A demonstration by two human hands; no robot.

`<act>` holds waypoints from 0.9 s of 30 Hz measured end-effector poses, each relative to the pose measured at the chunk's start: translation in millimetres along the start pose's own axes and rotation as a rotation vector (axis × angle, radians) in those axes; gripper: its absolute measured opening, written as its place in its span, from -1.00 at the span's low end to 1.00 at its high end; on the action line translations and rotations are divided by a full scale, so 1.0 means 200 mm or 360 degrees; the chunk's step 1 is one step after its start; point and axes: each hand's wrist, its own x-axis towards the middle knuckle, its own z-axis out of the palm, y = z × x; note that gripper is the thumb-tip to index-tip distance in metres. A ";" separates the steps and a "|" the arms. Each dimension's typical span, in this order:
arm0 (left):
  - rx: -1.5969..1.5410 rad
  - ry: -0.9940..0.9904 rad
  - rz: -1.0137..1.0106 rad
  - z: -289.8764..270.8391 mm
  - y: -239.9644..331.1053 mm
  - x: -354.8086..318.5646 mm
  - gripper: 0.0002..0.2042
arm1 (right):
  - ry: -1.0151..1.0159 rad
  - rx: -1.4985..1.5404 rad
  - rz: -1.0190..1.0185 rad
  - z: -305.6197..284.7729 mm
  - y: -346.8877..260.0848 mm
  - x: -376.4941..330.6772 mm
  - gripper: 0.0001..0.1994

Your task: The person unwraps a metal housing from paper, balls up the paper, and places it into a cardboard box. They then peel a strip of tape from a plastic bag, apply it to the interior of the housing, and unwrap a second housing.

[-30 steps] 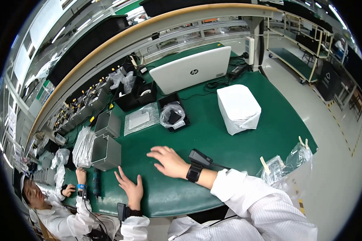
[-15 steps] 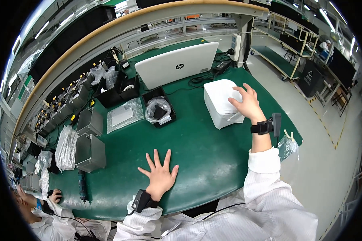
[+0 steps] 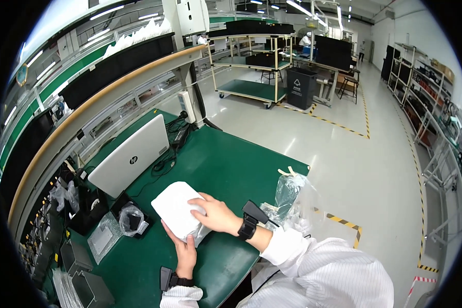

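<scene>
A white, box-shaped wrapped package (image 3: 173, 204) is between my two hands near the middle of the green table (image 3: 226, 154). My right hand (image 3: 216, 215) reaches over its right side, fingers curled on the top. At the near side, my left hand (image 3: 185, 254) grips the lower edge, with its thumb up against the wrapping. Part of the package's near face is covered by my hands. Whether its underside touches the table I cannot tell. Both wrists wear black straps with small devices.
A white screen (image 3: 131, 154) stands at the back left with cables behind it. Left of the package are a black bin (image 3: 148, 220), a bubble-wrapped flat plate (image 3: 103, 237) and grey metal housings (image 3: 90, 290). Clear plastic bags (image 3: 292, 197) hang at the table's right edge.
My view has swung to the right. My left hand has left the tabletop and taken hold of the package's near side. The right hand stays on the package, which now sits nearer me.
</scene>
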 end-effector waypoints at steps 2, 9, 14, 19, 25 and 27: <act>0.0003 0.0044 0.0024 0.00 0.14 -0.06 -0.13 | -0.0072 0.0073 0.0137 -0.09 -0.15 -0.11 -0.60; -0.0340 0.0433 0.0027 -0.21 0.67 -0.25 -0.15 | -0.0194 0.0149 -0.0322 -0.19 -0.52 -0.29 -0.55; -0.0659 0.0712 -0.0387 -0.38 0.85 -0.46 -0.36 | -0.0471 -0.0008 -0.0686 -0.04 -0.74 -0.16 -0.68; -0.0639 0.0790 -0.0609 -0.46 0.94 -0.46 -0.41 | -0.0715 -0.0264 -0.0793 0.06 -0.86 -0.04 -0.79; 0.0073 0.0890 -0.0416 -0.64 0.79 -0.52 -0.34 | -0.1266 -0.0156 -0.0622 0.33 -0.93 0.10 -0.69; 0.0195 0.0667 -0.0409 -0.69 0.75 -0.53 -0.38 | -0.1113 -0.0192 -0.0670 0.32 -0.94 0.08 -0.70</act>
